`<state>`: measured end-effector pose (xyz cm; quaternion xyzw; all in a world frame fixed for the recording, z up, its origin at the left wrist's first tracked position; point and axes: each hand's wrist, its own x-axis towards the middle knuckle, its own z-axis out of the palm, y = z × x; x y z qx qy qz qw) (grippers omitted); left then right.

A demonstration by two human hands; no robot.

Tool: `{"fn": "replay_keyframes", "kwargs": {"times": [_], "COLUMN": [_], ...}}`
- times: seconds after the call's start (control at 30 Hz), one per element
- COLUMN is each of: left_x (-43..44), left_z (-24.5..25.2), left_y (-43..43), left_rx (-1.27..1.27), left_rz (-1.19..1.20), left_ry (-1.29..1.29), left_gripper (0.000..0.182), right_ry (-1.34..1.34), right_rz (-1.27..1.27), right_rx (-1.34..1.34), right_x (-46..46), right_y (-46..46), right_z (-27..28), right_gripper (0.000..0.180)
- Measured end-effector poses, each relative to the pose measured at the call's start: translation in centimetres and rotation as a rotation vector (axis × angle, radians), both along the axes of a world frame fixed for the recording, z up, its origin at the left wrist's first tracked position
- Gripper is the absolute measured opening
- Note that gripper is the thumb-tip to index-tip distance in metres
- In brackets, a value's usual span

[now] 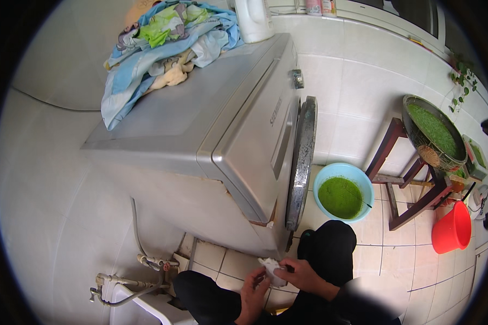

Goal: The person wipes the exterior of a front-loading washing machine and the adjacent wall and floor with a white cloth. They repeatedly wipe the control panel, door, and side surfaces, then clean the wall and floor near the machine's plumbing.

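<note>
Between my knees, a crumpled piece of white tissue or cloth is held by both hands. My left hand pinches its left side with bent fingers. The thumb and fingers of my right hand grip its right edge. Just beyond my hands rises the corner of a silver Siemens front-loading washing machine, its round door seen edge-on. Past my right knee, a light blue basin on the tiled floor holds green pulpy liquid, with a thin dark-tipped stick or handle in it.
Printed fabric and a white jug sit on the machine. To the right, a wooden stool bears a wide pan of green stuff. Near it is a red bucket. Taps and pipes run above a white sink at lower left.
</note>
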<state>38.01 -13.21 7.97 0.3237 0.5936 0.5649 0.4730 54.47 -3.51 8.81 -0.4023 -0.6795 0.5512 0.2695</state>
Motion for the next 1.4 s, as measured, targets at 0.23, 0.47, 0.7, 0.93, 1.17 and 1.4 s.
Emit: {"fn": "replay_keyframes", "kwargs": {"times": [0.23, 0.47, 0.7, 0.93, 1.17, 1.4], "left_x": [0.9, 1.0, 1.3, 0.5, 0.1, -0.2], "left_z": [0.6, -0.1, -3.5, -1.3, 0.1, -1.0], "left_y": [-0.1, -0.4, -0.2, -0.6, -0.2, -0.6], "left_rx": [-0.089, -0.083, -0.028, -0.141, -0.123, -0.08], "left_rz": [-0.2, -0.192, -0.071, -0.169, -0.125, -0.153], "left_ry": [0.003, -0.13, -0.093, -0.087, -0.119, -0.168], "left_gripper": [0.038, 0.038, 0.029, 0.035, 0.033, 0.029], "right_ry": [0.09, 0.12, 0.118, 0.06, 0.123, 0.126], "right_rz": [0.207, 0.259, 0.228, 0.162, 0.113, 0.01], "right_rx": [-0.154, -0.043, 0.09, 0.133, 0.093, 0.118], "right_x": [0.0, 0.0, -0.1, -0.4, -0.2, 0.2], "right_y": [-0.1, -0.1, -0.3, -0.5, -0.7, -0.6], "right_z": [0.5, -0.4, -1.4, -1.4, -0.9, -0.7], "right_gripper": [0.027, 0.023, 0.025, 0.028, 0.034, 0.048]}}
